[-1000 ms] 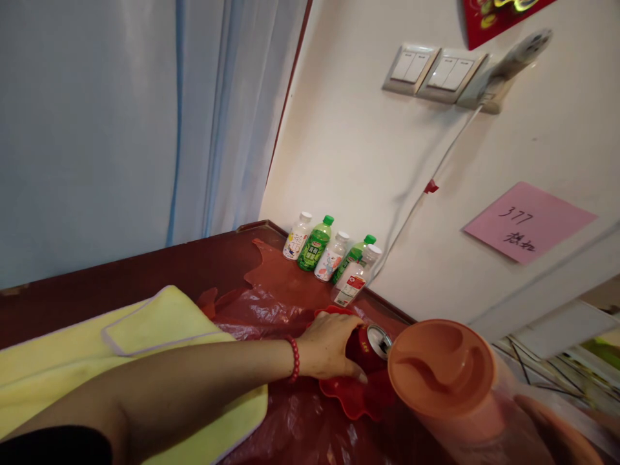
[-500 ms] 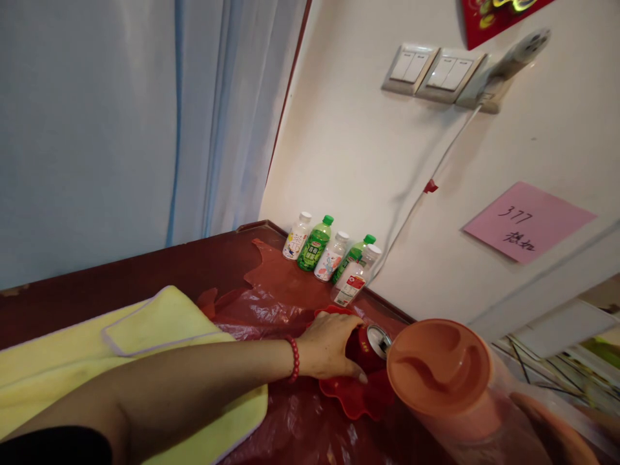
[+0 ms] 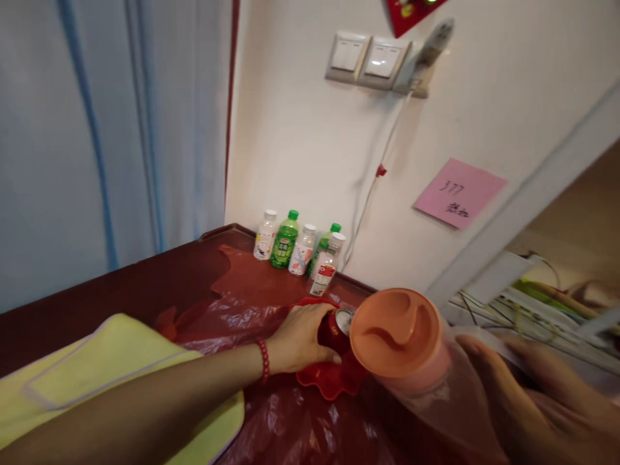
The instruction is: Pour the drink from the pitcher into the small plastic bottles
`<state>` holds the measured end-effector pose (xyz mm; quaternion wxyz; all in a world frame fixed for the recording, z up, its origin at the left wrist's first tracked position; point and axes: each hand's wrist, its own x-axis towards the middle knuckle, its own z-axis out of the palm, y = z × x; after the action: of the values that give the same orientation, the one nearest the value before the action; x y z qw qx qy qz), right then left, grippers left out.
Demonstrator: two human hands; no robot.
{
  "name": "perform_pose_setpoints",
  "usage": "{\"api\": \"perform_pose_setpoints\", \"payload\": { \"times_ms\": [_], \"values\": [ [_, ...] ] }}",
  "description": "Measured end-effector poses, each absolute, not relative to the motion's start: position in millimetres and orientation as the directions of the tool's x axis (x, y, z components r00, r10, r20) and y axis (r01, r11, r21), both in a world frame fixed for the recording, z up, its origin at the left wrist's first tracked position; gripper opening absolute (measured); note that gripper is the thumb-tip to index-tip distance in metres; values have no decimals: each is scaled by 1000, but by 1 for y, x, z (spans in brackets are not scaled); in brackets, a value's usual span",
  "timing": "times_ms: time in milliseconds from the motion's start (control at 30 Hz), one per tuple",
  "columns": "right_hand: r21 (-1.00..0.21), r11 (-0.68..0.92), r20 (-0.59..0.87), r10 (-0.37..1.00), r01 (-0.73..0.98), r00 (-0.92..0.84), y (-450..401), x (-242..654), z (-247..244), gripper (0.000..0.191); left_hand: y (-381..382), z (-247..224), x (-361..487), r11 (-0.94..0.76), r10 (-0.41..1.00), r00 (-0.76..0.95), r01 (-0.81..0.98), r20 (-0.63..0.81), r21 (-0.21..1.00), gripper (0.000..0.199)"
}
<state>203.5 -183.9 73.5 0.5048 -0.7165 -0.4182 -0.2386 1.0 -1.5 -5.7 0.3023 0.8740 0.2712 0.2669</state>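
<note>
dark red table [image 3: 145, 290]; yellow cloth [image 3: 121, 345]; red plastic sheet [image 3: 245, 278]; 5 bottles [image 3: 301, 255] by wall

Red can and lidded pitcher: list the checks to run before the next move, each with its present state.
1. Left hand around the red can: ok.
2. Can's base on the red dish: cannot tell; hidden from view.
3. Right hand at the pitcher: ok, though blurred.
4. Orange lid covering the pitcher's top: ok.
5. Gap between pitcher and can: cannot tell; they look edge to edge in this view.
6. Five bottles upright, apart from both hands: ok.
</note>
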Motion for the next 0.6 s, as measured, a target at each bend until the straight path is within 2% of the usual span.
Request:
{"api": "perform_pose_setpoints", "payload": {
  "times_ms": [67,167,333,600],
  "values": [
    [-618,-119,712,333,777,617,-181,204,78,53,-2,-3,1,-659,642,705,307,301,686,79],
    [-721,8,667,281,693,690,-174,213,82,53,-2,1,2,-638,646,705,290,292,713,76],
    [-791,159,612,216,591,761,-164,237,79,51,0,4,6,-601,644,714,249,276,759,63],
    [-832,389,464,94,396,881,-148,254,69,51,6,2,9,-576,661,707,264,251,774,68]
  ]
}}
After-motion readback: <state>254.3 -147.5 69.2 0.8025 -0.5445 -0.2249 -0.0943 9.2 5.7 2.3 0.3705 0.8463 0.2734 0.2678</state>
